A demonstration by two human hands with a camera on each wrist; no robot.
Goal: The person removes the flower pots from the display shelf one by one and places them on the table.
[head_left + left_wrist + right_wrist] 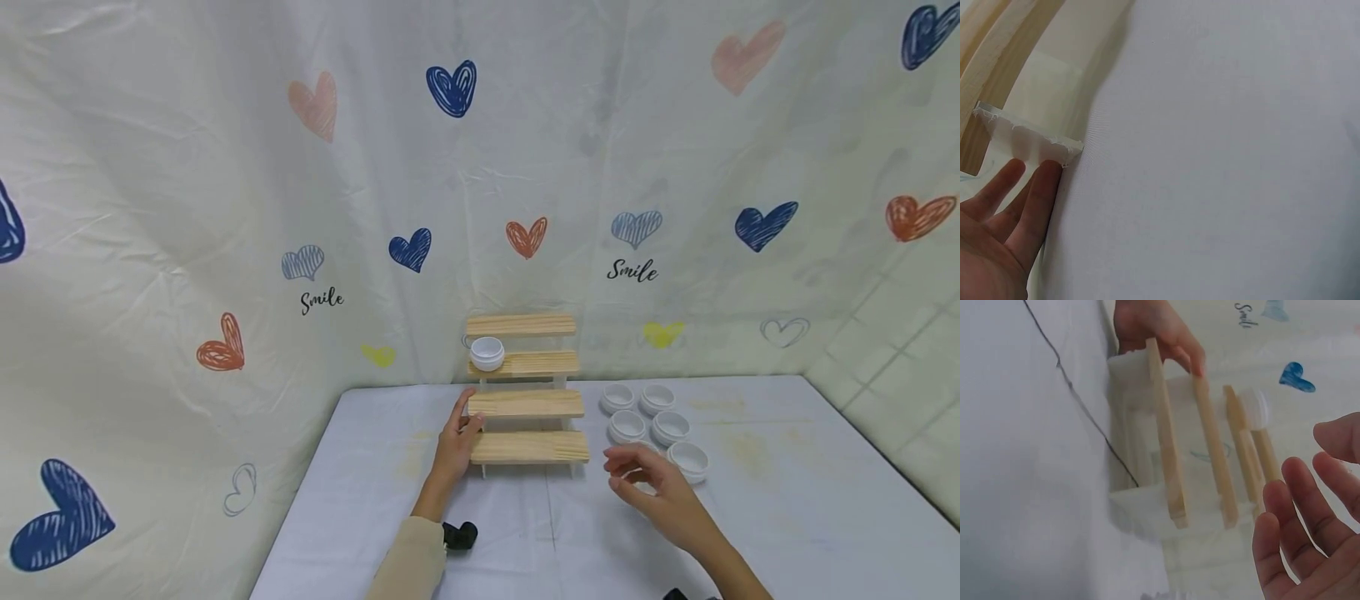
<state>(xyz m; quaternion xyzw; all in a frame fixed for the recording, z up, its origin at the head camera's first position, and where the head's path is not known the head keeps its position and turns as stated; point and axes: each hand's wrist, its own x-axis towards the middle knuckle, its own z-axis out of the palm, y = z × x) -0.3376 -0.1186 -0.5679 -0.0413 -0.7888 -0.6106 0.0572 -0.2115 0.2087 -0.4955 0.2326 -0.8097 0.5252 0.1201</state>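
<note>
A stepped wooden display stand [527, 405] with light slats and translucent white side supports [1029, 134] stands on the table. My left hand [452, 437] holds its left end, thumb and index finger about a lower slat. In the left wrist view, other fingers of that hand touch the side support. One small white bowl [487, 354] sits at the left of the second slat from the top. To the right of the stand, my right hand [660, 496] hovers with loosely bent fingers, holding nothing. Behind it are several more white bowls [670, 427], one partly hidden by the hand.
A white cloth covers the table [772, 500]. Behind the stand hangs a white curtain [570, 183] printed with hearts. A dark object [460, 536] shows at my left wrist. In the right wrist view, a thin dark line [1072, 387] runs along the cloth to the stand.
</note>
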